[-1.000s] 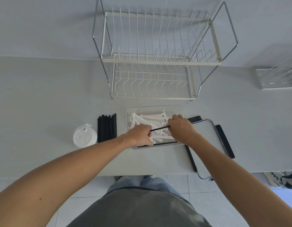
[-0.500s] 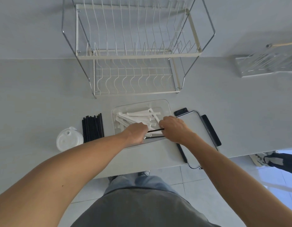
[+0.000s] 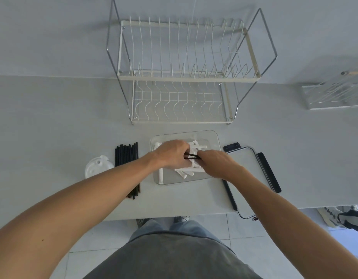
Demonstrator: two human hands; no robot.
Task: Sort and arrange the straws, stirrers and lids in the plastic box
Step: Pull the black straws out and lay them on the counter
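Note:
A clear plastic box (image 3: 213, 137) sits on the white counter and holds several white stirrers (image 3: 189, 171). Both hands are over the box. My left hand (image 3: 172, 155) and my right hand (image 3: 214, 163) each grip an end of short black straws (image 3: 192, 157) stretched between them above the stirrers. A row of black straws (image 3: 127, 156) lies on the counter left of the box. Further left rests a white cup lid (image 3: 96, 168).
The box's clear cover with black clips (image 3: 262, 170) lies right of the box, overhanging the counter's front edge. A two-tier wire dish rack (image 3: 180, 77) stands behind the box. Another rack (image 3: 335, 95) is at the far right.
Both hands have shifted further back over the box with the black straws between them, and the hands are closer together. The camera view has moved.

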